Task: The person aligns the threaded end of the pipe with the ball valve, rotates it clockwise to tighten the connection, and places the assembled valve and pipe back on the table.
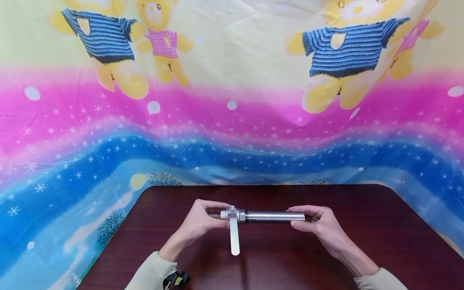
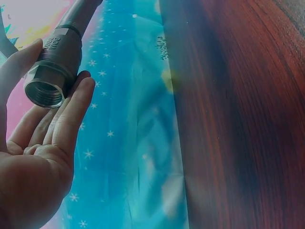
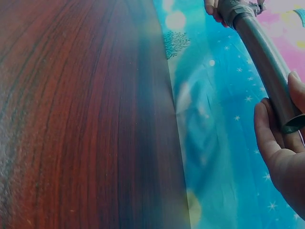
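Observation:
A metal ball valve (image 1: 241, 216) is joined end to end with a straight metal pipe (image 1: 273, 216), and the two are held level over the table. My left hand (image 1: 199, 219) grips the valve's hexagonal left end between thumb and fingers. From the valve's top, a flat lever handle (image 1: 235, 237) points toward me. At the pipe's free right end, my right hand (image 1: 320, 221) pinches it with thumb and fingertips. The left wrist view shows the valve's open threaded mouth (image 2: 45, 93) and raised lettering on its body. In the right wrist view, the pipe's hollow end (image 3: 294, 123) faces the palm.
Beneath the hands is a dark red-brown wood-grain table (image 1: 282, 257) with rounded far corners. A colourful curtain (image 1: 232, 133) printed with bears and snowflakes hangs behind and around it. A black strap device (image 1: 176, 279) sits at my left sleeve.

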A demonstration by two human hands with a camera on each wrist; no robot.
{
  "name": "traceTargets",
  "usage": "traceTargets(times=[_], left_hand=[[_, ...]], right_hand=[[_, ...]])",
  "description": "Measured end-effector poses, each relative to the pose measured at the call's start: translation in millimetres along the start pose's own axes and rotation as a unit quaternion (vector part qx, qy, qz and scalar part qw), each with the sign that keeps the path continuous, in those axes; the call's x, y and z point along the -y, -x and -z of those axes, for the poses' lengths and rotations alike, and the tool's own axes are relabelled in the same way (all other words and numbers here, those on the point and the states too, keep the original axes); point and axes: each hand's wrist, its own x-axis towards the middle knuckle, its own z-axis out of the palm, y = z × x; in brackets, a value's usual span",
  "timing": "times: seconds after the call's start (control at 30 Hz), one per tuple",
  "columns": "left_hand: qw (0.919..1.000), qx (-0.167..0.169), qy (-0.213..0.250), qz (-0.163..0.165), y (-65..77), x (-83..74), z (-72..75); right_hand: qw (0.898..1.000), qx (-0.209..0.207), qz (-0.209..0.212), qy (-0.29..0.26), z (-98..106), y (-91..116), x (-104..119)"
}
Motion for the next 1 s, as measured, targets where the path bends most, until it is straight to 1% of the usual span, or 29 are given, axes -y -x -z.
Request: traceTargets(times=[0.37, 0.6, 0.83, 1.0], left_hand=[[1.0, 0.0, -0.001, 0.004, 2.6, -1.1, 0.5], [1.0, -0.001, 0.003, 0.009, 3.3, 1.7, 1.1], [0.9999, -0.007, 0.011, 0.009, 4.7, 3.8, 1.0], [0.9999, -0.009, 0.01, 0.005, 5.3, 2.8, 0.1]], right_hand=[[1.0, 0.004, 0.007, 0.0, -1.2, -0.2, -0.9], [1.0, 0.002, 0.013, 0.001, -2.6, 1.4, -0.4], [1.0, -0.009, 0.001, 0.003, -2.5, 1.9, -2.1], [1.0, -0.009, 0.003, 0.004, -2.2, 2.2, -2.8]])
